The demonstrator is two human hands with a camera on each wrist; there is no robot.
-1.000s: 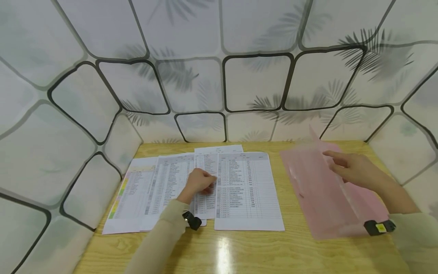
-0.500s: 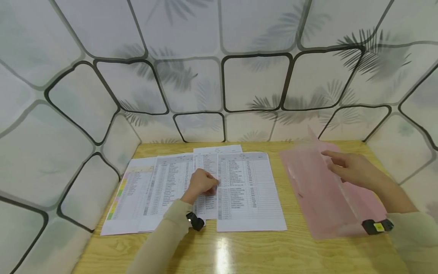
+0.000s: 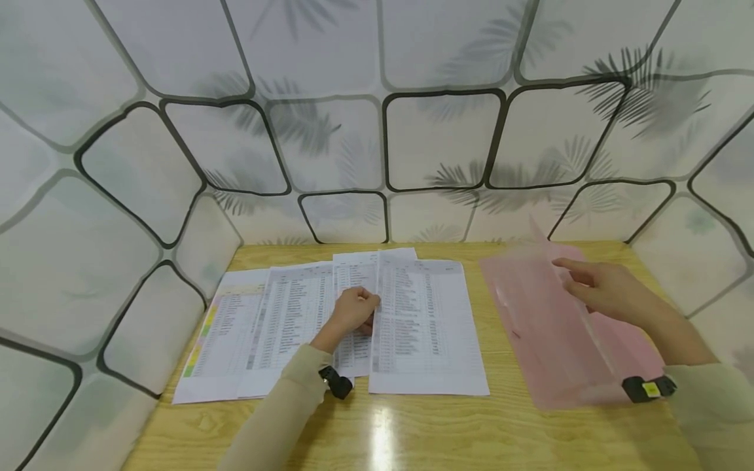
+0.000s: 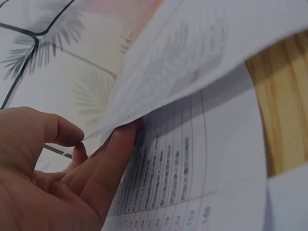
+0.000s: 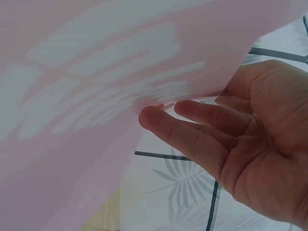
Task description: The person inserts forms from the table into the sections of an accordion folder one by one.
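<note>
My left hand (image 3: 351,311) pinches the left edge of a printed sheet (image 3: 432,314) in the head view. That edge is lifted, and in the left wrist view the raised paper (image 4: 183,57) arches over another printed page (image 4: 178,154). On the right side of the table, my right hand (image 3: 612,291) holds up the translucent cover of a pink folder (image 3: 548,327) by its edge. In the right wrist view my fingers (image 5: 183,137) meet the edge of the cover (image 5: 72,159), which hides part of the hand behind it.
To the left lie overlapping printed sheets (image 3: 294,314), the outermost a page with coloured strips (image 3: 226,327) along its left edge. Patterned walls (image 3: 442,144) rise behind the wooden table (image 3: 436,432) and on both sides.
The printed sheet slid slightly right, then slightly back left, and its left edge is now raised in my left hand. My right hand and the folder have stayed in place.
</note>
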